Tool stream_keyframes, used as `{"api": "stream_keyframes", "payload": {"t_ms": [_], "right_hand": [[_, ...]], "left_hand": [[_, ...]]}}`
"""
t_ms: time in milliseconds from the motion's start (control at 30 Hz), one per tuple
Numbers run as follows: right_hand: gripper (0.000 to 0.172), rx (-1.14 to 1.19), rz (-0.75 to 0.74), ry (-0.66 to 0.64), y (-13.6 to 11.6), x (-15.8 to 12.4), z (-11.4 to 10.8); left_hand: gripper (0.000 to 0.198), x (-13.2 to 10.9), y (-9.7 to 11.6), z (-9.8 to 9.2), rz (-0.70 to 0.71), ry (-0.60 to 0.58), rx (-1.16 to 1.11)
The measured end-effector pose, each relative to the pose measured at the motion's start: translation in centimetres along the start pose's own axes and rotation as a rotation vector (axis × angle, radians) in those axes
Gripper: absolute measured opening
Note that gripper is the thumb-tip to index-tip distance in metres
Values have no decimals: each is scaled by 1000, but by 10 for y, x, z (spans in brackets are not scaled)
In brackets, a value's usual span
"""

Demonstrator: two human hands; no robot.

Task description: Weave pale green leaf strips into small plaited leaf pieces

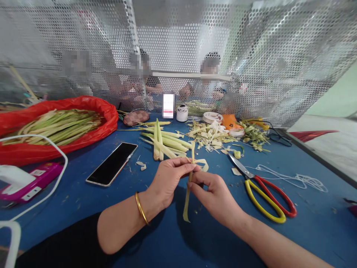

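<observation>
Pale yellow-green leaf strips point(187, 204) cross between my two hands, one end hanging down and a loop bending out to the right. My left hand point(170, 178) pinches the strips near their crossing, and a gold bangle point(141, 208) circles that wrist. Just below and to the right, my right hand point(212, 191) is closed with thumb and forefinger on the same strips. The fingers partly hide where the strips meet. Beyond my hands lies a bunch of green leaf stalks point(173, 142). Scissors point(262, 190) with one yellow and one red handle rest to the right, blades apart.
A red plastic bag point(110, 111) of long leaves stands left, near a black-screened phone point(113, 163) and a purple power strip point(33, 186) with a white cable. Leaf scraps point(209, 134), tape point(212, 117) and white string point(295, 178) lie right. People sit behind a perforated metal screen point(178, 41).
</observation>
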State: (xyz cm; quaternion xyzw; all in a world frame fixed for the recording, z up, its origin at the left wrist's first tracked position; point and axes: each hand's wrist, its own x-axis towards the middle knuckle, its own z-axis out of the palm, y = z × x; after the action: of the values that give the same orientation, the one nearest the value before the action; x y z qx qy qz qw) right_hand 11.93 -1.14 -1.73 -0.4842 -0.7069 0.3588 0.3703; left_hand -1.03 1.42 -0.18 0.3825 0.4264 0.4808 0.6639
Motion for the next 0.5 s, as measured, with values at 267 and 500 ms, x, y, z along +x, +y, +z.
{"api": "stream_keyframes", "payload": {"t_ms": [267,500], "right_hand": [[31,-141,-84,300,-2,0,-20],[35,245,214,204,6,17,-35]], "left_hand": [[9,3,4,-2,-25,-31,-13],[8,-3,2,-2,-142,-151,67]]}}
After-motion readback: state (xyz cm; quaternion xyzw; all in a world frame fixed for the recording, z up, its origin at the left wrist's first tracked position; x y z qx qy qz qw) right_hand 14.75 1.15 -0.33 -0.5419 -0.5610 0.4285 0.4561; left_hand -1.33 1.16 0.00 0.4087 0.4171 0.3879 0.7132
